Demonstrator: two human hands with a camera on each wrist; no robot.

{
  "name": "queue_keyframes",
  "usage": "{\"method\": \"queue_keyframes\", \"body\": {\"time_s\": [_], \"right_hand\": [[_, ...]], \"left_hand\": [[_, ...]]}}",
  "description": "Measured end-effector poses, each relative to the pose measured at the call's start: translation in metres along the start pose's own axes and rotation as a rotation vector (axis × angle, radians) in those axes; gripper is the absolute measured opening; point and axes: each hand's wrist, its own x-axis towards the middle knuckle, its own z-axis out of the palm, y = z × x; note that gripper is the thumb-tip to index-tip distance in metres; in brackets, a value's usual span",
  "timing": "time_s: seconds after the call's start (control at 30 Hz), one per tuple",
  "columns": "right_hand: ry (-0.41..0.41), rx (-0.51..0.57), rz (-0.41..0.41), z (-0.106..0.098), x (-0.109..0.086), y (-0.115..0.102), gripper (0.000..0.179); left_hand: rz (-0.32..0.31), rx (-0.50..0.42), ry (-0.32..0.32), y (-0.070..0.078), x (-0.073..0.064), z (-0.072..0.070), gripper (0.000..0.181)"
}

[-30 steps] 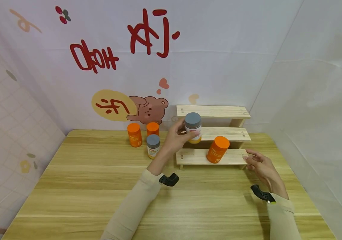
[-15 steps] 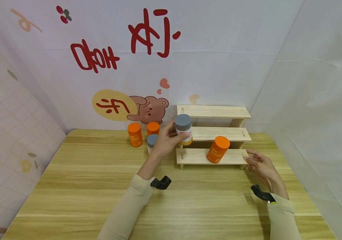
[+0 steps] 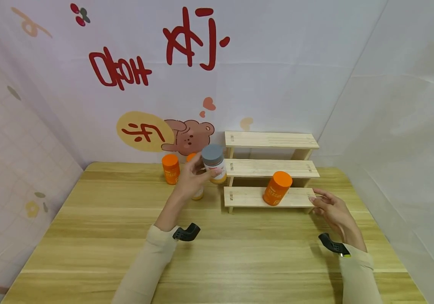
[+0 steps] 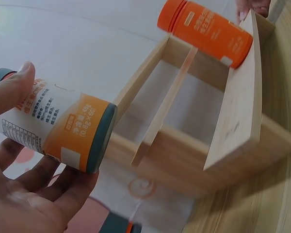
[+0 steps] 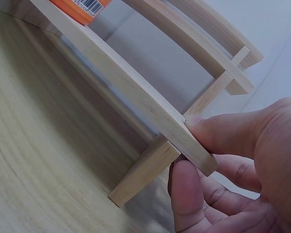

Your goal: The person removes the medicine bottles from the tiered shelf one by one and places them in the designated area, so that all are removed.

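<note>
My left hand (image 3: 191, 180) grips a grey-capped supplement bottle (image 3: 214, 164) in the air, just left of the wooden three-tier shelf (image 3: 247, 198). In the left wrist view, thumb and fingers wrap the bottle (image 4: 70, 124), which has a white and orange label. My right hand (image 3: 332, 211) pinches the right end of the lowest tier; the right wrist view has thumb above the board (image 5: 136, 107) and a finger beneath. An orange bottle (image 3: 277, 189) stands on that lowest tier, right of its middle.
Left of the shelf, an orange bottle (image 3: 170, 170) stands on the wooden table (image 3: 102, 219). A second orange bottle (image 3: 191, 157) and another bottle (image 3: 198, 194) are mostly covered by my left hand. A printed cloth wall (image 3: 277, 84) rises behind.
My left hand has carried the grey-capped bottle leftward, from in front of the shelf to beside it, and now covers bottles behind it. The right hand keeps its place.
</note>
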Motion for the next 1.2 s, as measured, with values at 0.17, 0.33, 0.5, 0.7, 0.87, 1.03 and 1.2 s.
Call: {"method": "queue_keyframes", "body": {"time_s": [0.17,0.33,0.5,0.7,0.87,1.03,1.2], "right_hand": [[0.0,0.01,0.008,-0.001,0.0,0.001,0.074],[0.004,0.023,0.009,0.0,0.001,0.0,0.073],[0.009,0.016,0.016,0.001,0.001,-0.001,0.073],[0.008,0.03,0.003,0.001,0.002,-0.001,0.075],[0.008,0.028,-0.009,0.001,0.003,-0.001,0.073],[0.005,0.034,-0.013,0.001,0.001,-0.001,0.073],[0.004,0.044,-0.011,0.001,0.001,-0.002,0.073]], "left_hand": [[0.014,0.019,0.016,-0.002,-0.005,-0.017,0.057],[-0.002,0.035,0.014,-0.001,-0.009,-0.034,0.058],[-0.023,0.06,0.003,-0.002,-0.014,-0.053,0.057],[-0.05,0.093,0.036,-0.002,-0.021,-0.076,0.058],[-0.043,0.116,0.083,-0.005,-0.025,-0.093,0.058],[-0.032,0.118,0.103,-0.011,-0.03,-0.106,0.058],[-0.035,0.103,0.102,-0.018,-0.035,-0.118,0.059]]}}
